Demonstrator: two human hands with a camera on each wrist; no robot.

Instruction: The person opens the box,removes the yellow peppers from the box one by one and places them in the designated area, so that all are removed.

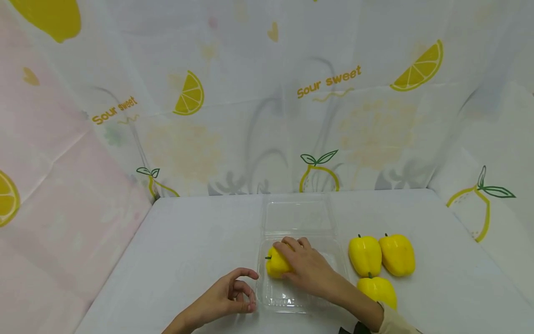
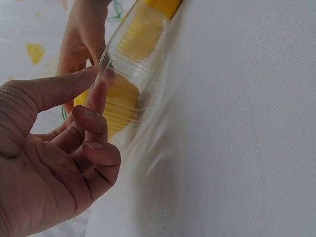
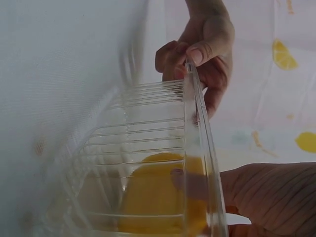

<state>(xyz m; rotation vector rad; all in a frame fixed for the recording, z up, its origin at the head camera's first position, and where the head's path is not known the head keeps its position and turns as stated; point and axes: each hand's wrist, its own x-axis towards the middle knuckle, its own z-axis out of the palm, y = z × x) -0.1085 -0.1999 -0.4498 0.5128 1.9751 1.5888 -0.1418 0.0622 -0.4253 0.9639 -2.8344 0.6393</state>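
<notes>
My right hand (image 1: 306,266) grips a yellow bell pepper (image 1: 276,264) from above, with its green stem pointing left. The pepper is inside a clear plastic clamshell container (image 1: 288,304), whose lid (image 1: 298,215) lies flipped back behind it. At the container's left rim is my left hand (image 1: 227,294), thumb over the rim and fingers curled beneath. In the left wrist view, thumb and forefinger of the left hand (image 2: 54,143) meet at the clear edge. Through the ribbed wall in the right wrist view, the pepper (image 3: 158,195) shows beside the right thumb.
Right of the container, two yellow bell peppers (image 1: 365,255) (image 1: 397,255) stand side by side. Another pepper (image 1: 378,291) is nearer, partly covered by the right forearm. A white cloth (image 1: 200,232) covers the table, and lemon-printed curtains (image 1: 233,139) hang behind and at the sides.
</notes>
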